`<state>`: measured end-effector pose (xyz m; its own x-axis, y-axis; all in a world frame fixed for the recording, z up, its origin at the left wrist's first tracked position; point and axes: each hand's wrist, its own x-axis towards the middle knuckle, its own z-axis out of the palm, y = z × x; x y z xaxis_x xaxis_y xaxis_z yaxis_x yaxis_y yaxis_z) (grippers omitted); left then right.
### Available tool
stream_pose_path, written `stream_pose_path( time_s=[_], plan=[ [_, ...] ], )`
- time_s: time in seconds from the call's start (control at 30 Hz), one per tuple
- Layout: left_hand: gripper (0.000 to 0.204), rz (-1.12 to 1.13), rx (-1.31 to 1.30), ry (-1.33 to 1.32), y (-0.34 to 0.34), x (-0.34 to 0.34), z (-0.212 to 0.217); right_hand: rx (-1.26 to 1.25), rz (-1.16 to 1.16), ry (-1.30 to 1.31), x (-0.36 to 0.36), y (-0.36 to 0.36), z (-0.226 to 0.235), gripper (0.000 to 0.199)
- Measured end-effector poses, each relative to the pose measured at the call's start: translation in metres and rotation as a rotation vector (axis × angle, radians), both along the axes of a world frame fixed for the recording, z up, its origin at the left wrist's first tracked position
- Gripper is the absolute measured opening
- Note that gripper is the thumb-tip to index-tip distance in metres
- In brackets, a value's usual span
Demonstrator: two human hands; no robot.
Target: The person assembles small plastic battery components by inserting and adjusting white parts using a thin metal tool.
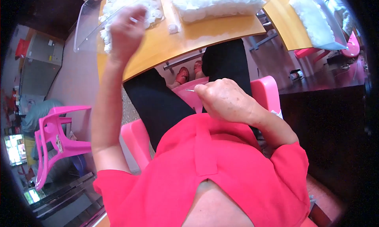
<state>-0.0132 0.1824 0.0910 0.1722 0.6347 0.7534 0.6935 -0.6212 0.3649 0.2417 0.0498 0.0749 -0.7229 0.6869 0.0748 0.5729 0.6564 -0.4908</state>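
Left hand (126, 29) is raised over the far-left clear tray (85, 27) on the table (185, 39), fingers curled onto the white fluffy pieces (152, 7) heaped there. Right hand (225, 100) rests fisted near the lap, pinching a thin metal needle-like tool (190, 90). By my reading, a piece is being picked; next calls for bringing it down to the tool tip. Two more clear trays of white pieces sit far centre (217, 3) and far right (316, 19). No labels are legible.
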Motion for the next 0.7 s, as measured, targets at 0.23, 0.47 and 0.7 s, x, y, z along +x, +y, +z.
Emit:
stream_pose_path(
  time_s=[0.23, 0.47, 0.7],
  plan=[
    [0.029, 0.042, -0.155, 0.209, 0.025, 0.035, -0.078, -0.047, 0.025, -0.067, -0.007, -0.003, 0.005, 0.008],
    [0.014, -0.032, -0.635, -0.496, 0.004, 0.041, -0.075, -0.042, -0.141, 0.322, -0.004, 0.007, -0.012, 0.011],
    [0.010, -0.387, -1.079, -1.323, -0.128, 0.057, -0.046, -0.251, -0.327, 0.777, -0.022, 0.009, -0.025, 0.012]
  ],
)
